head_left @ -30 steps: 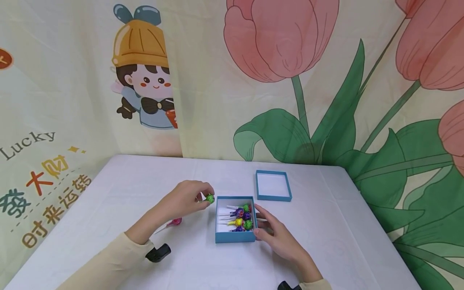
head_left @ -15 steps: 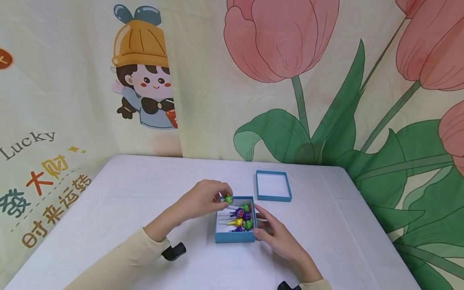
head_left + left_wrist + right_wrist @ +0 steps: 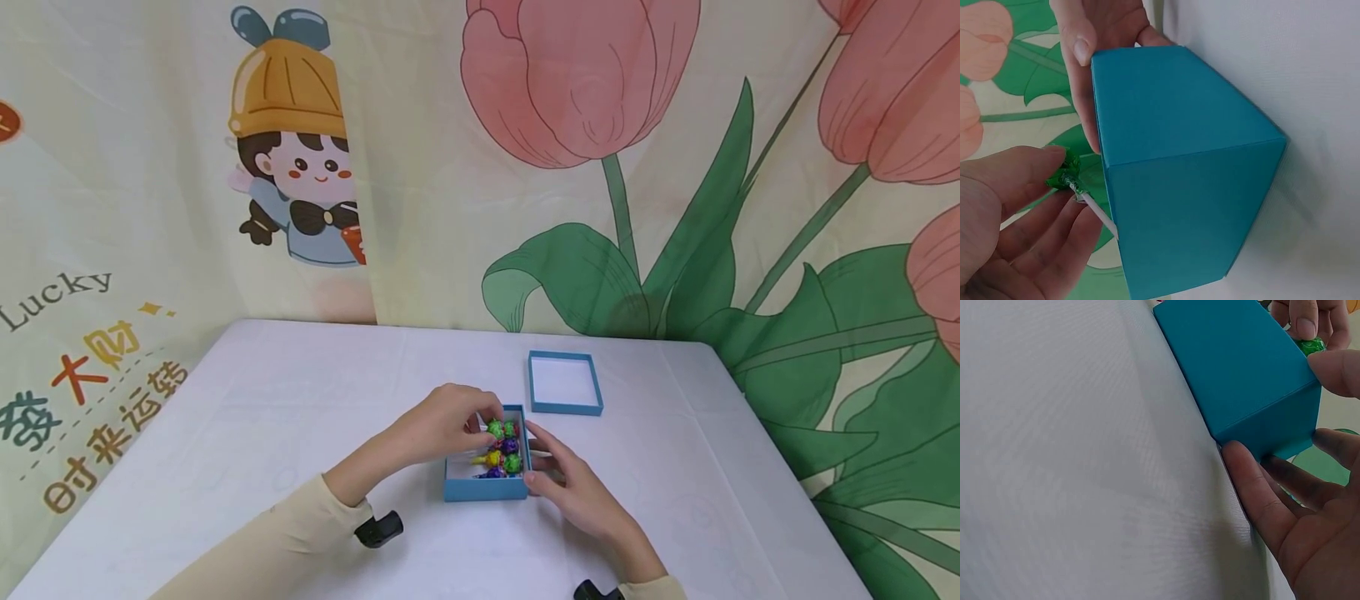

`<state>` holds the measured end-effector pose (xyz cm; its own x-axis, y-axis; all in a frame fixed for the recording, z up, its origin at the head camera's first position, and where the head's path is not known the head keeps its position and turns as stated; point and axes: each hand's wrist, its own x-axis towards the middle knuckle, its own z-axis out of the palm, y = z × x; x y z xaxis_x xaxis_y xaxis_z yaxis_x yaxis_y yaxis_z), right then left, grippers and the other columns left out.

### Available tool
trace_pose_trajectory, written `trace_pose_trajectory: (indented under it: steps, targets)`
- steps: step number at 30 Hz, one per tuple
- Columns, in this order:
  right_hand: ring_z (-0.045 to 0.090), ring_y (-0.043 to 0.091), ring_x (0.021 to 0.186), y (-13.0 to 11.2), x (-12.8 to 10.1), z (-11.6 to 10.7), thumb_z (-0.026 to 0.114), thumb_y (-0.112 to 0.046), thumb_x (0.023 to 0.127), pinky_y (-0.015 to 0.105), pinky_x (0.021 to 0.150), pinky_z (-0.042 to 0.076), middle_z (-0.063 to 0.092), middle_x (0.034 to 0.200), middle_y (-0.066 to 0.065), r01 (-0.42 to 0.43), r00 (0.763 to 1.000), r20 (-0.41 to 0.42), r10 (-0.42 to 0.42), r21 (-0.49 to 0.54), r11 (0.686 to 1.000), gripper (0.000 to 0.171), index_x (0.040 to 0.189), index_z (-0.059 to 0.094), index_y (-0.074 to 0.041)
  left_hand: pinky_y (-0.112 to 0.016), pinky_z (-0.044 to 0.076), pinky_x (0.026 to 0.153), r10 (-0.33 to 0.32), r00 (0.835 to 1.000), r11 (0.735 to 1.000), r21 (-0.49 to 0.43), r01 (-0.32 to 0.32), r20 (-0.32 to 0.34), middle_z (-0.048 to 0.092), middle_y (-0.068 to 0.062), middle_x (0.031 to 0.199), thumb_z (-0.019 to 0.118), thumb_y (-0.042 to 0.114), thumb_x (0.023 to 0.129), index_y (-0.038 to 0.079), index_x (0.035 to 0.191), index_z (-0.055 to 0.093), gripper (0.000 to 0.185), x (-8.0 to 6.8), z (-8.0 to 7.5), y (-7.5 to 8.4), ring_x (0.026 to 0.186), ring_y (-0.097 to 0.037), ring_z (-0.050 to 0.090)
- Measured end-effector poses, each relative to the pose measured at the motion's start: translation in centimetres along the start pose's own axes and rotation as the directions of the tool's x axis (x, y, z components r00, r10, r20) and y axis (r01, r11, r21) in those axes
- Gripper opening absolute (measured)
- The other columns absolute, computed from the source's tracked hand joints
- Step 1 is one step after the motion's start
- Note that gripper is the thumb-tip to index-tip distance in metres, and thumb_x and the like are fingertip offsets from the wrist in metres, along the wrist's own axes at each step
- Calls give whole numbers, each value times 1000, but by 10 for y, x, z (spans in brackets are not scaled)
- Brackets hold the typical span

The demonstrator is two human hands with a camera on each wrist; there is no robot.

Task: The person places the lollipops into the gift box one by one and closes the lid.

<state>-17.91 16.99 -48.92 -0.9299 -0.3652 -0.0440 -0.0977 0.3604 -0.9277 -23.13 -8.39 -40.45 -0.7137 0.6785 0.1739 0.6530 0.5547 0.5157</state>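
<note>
Blue box (image 3: 486,487) on white bench (image 3: 262,433), landmark for all below. Left hand (image 3: 442,421) over box's left-rear part, grip pinched on green lollipop (image 3: 495,430) by its stick; candy head just inside box, at rear, next to other wrapped lollipops (image 3: 504,457) (green, purple, yellow) lying in box w/ sticks pointing left. Left wrist view: thumb & fingers (image 3: 1029,169) nipping green wrapper (image 3: 1065,176), white stick running to box's edge. Right hand (image 3: 577,492) against box's right wall, grip wide, fingers straight, thumb at near-right corner; right wrist view: thumb (image 3: 1254,494) touching box's corner. Blue lid (image 3: 564,383) inside-up, just behind-right of box, not touching. Backdrop behind box: tulips, cartoon figure.
</note>
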Motion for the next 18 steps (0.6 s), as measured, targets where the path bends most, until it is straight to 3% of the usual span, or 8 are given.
trace_pose_trajectory:
  steps: [18]
  targets:
    - [58,33,136,2,0,0,66,-34,106,45,102,57,48,160,15,4,1000,-1,-4,-16,1000,70,167,33,-30,-18,56,73,-7,998,999,-33,9,55,75,4,98,84,15,94,13,106,76,16,1,20,-8,77,-5,63]
